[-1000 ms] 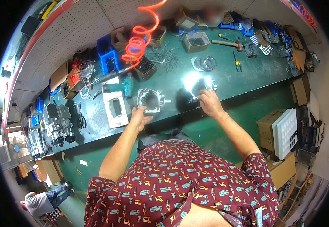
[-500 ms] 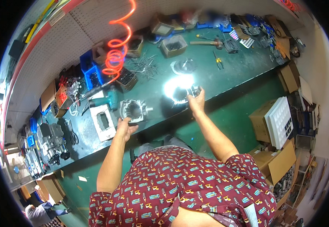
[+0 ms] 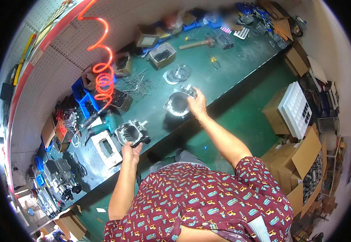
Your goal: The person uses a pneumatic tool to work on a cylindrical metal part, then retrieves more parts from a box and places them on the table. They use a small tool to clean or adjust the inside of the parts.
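My left hand [image 3: 131, 152] grips the near rim of a silver cast-metal housing [image 3: 119, 134] with a wide round opening. The housing is tilted over the bench's front part, its fins and a stub showing on the right. Farther right, my right hand [image 3: 198, 104] is closed on the right side of a ring-shaped metal cover [image 3: 168, 105]. Its large round opening faces up, and a dark shadow lies below it on the bench. My right fingertips are partly hidden behind a knob on the cover.
A white rectangular frame [image 3: 113, 156] and a teal power drill [image 3: 110, 122] lie left of the housing. Round gaskets or discs [image 3: 179, 74], loose wires [image 3: 137, 82], a hammer [image 3: 197, 44] and pliers [image 3: 214, 61] lie farther back. A coiled red air hose [image 3: 104, 82] hangs over the bench.
The whole view has turned and shifted. The bright glare on the right-hand cover is gone, so its round opening shows. The left-hand housing is tilted more; both hands keep their grip.
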Demonstrator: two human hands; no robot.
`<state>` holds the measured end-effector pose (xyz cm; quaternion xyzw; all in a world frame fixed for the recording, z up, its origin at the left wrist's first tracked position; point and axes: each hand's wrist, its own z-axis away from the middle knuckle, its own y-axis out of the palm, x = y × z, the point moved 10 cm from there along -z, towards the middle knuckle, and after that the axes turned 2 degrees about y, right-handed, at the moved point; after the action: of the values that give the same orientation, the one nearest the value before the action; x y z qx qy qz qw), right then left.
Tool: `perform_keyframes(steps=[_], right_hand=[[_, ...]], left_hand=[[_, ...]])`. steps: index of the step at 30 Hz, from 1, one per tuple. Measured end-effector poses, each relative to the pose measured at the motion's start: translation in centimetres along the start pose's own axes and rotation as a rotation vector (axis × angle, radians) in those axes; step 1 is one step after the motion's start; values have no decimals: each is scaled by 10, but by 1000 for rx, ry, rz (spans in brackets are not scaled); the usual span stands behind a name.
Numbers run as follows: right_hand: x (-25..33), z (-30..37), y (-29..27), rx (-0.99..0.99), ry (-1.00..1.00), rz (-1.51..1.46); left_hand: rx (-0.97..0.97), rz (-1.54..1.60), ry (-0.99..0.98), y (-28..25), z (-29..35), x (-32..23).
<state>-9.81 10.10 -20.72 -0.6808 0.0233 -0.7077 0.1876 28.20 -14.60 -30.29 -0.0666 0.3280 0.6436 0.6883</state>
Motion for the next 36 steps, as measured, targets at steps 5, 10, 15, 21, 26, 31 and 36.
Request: perform_keyframes(steps=[5,10,15,21,26,31,36], right_hand=[[7,4,-11,-27,111,-137],[-9,-8,-13,-83,31,-150],[-27,-10,-14,-152,95,-71],[-18,-5,-22,-152,86,53],[-29,9,-34,-84,183,-64],[-50,98,-79,-256,198,-134],[-147,309,-99,-344,426,89]], left_hand=[[-23,41,17,3,1,6],[12,-7,2,12,14,7],[-24,-93,-98,-3,26,7],[-39,-446,-28,-20,58,-29],[-14,-710,144,-28,82,-76],[194,-750,600,4,93,-134],[651,-790,786,57,91,-137]])
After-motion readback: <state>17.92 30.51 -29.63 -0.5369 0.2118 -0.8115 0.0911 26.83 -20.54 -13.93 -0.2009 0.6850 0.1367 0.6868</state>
